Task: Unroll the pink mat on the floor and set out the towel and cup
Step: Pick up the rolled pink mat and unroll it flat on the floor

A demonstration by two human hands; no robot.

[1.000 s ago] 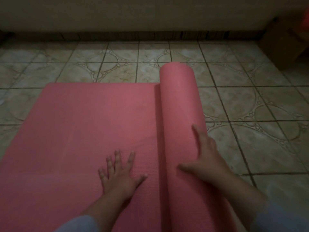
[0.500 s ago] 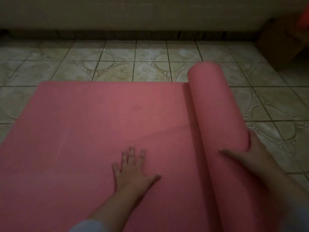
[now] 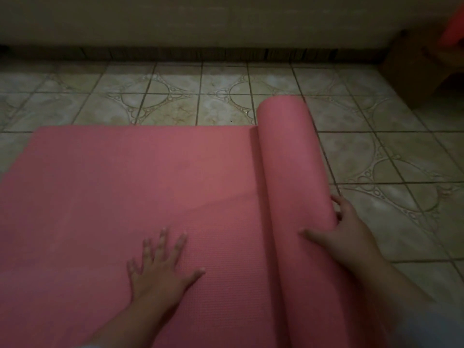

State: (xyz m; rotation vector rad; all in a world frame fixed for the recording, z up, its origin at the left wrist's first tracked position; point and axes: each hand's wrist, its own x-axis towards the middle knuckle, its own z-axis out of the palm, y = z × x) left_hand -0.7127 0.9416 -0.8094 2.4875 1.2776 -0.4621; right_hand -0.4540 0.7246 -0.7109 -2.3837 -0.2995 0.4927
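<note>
Two bare hands work on a pink mat [image 3: 130,192] that lies partly unrolled on a tiled floor [image 3: 175,101] in dim light. At the left, the flat part of the mat spreads across the floor, its far edge running straight along a row of patterned tiles and its left side reaching the frame's edge. On this flat part, near the bottom middle, the left hand [image 3: 160,267] rests palm down with its fingers straight and spread, the thumb pointing toward the roll. Just right of it stands the rolled part [image 3: 291,159], a thick pink cylinder lying on the floor and running from the near edge of the view away toward the wall [image 3: 200,21]. The right hand [image 3: 344,232] holds this roll near its closer end: the thumb lies across the top of the roll and the fingers curl round its right side, their tips touching the mat's surface. Bare tiles with circular motifs lie to the right of the roll. At the far right, against the wall, sits a brown cardboard box [image 3: 416,64], with something reddish [image 3: 452,23] above it, too dark to tell.
</note>
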